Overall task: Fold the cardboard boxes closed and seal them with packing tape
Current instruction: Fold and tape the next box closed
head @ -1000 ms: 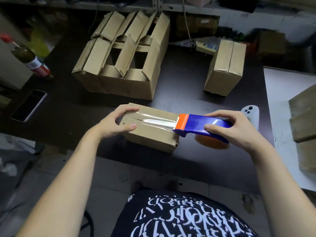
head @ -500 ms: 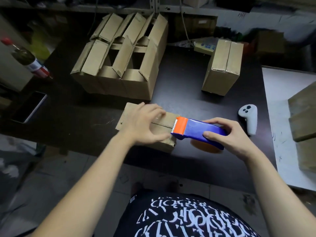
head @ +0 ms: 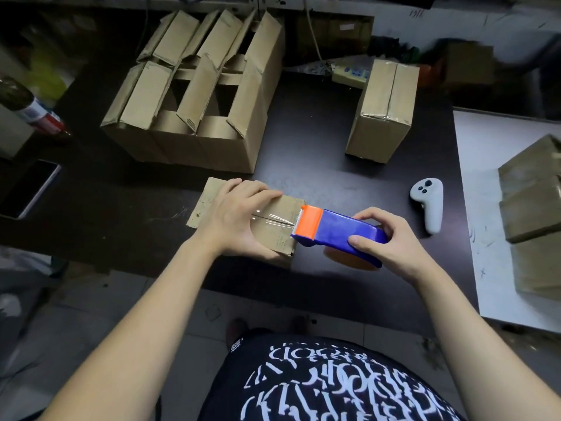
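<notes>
A small closed cardboard box lies near the front edge of the dark table. Clear tape runs along its top seam. My left hand presses flat on the box top, fingers straight and pointing right. My right hand grips a blue tape dispenser with an orange head, whose toothed edge sits at the box's right end on the tape. A cluster of several open boxes with raised flaps stands behind. A sealed box stands at the back right.
A white controller lies to the right of the dispenser. Brown packages sit on a white surface at the far right. A phone and a bottle are at the left. A power strip lies at the back.
My left hand moved from gripping the box's left end to lying flat on its top. The dispenser stayed at the box's right end, and my right hand shifted toward the dispenser's rear.
</notes>
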